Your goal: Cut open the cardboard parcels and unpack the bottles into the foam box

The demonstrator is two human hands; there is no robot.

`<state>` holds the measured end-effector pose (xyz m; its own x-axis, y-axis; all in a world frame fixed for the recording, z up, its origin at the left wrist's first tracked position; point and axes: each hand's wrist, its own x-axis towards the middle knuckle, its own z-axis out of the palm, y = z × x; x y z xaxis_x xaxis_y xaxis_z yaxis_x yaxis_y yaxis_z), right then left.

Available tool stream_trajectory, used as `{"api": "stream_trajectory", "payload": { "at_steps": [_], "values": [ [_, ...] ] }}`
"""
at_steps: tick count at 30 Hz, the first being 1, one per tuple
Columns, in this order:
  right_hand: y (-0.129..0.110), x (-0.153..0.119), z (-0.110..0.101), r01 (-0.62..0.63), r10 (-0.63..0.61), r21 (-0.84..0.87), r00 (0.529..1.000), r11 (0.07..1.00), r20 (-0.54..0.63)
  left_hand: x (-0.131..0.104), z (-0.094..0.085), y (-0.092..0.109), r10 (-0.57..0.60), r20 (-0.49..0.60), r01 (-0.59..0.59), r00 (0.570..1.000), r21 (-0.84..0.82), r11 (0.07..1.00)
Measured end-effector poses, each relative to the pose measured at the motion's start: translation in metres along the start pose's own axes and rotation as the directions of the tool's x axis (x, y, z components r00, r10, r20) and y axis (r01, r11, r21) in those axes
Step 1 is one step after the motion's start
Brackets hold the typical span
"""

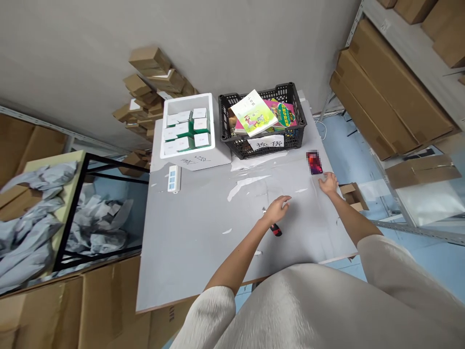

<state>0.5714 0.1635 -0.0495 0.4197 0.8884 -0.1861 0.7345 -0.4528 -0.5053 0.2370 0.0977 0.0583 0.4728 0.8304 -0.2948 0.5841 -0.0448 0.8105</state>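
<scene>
The red-and-black tool (277,231) lies flat on the grey table (185,242), underneath and to the wrist side of the left hand (278,210), which is by far the nearer of the two. Long axis: oblique, metal end far and to the left, handle end near and to the right; the middle stretch is hidden by the hand. The left fingers point to the right, away from the tool, so the tool crosses below the palm rather than lying ahead of the fingertips. Left fingers: loosely bent, thumb and fingers a little apart, nothing visible between them. Contact between palm and tool: cannot tell; a shadow to the right suggests the hand is slightly raised. Right hand (329,183): at the table's right edge, thumb spread from the fingers, moderately wide, nothing seen in its grasp. Just beyond its fingertips lies a small dark-red rectangular item (317,166), partly pixelated, long axis running roughly away from the person; near end very close to the fingers, touch not resolvable. Farther back: black crate (234,147) of books (254,114), and left of it, white foam box (220,159) of small cartons (183,129).
</scene>
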Motion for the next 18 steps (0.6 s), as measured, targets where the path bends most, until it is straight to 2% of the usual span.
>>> {"api": "stream_trajectory", "payload": {
  "at_steps": [3,5,11,14,18],
  "values": [
    [-0.002,0.007,0.005,0.147,-0.145,-0.022,0.985,0.989,0.094,-0.005,0.000,-0.005,-0.028,0.000,0.028,1.000,0.005,1.000],
    [-0.004,0.013,0.012,0.189,-0.182,-0.035,0.974,0.981,0.137,-0.006,0.002,-0.010,-0.051,0.006,0.051,0.999,0.006,0.999],
    [-0.015,0.043,0.026,0.201,-0.194,-0.029,0.968,0.979,0.156,-0.001,0.013,-0.023,-0.091,0.004,0.091,0.996,-0.017,0.996],
    [-0.019,0.052,0.024,0.202,-0.202,0.006,0.973,0.979,0.115,0.002,0.016,-0.023,-0.091,0.013,0.091,0.996,-0.021,0.996],
    [-0.019,0.049,0.012,0.188,-0.190,0.036,0.978,0.982,0.088,0.009,0.016,-0.017,-0.069,0.026,0.069,0.997,-0.020,0.997]
  ]
}}
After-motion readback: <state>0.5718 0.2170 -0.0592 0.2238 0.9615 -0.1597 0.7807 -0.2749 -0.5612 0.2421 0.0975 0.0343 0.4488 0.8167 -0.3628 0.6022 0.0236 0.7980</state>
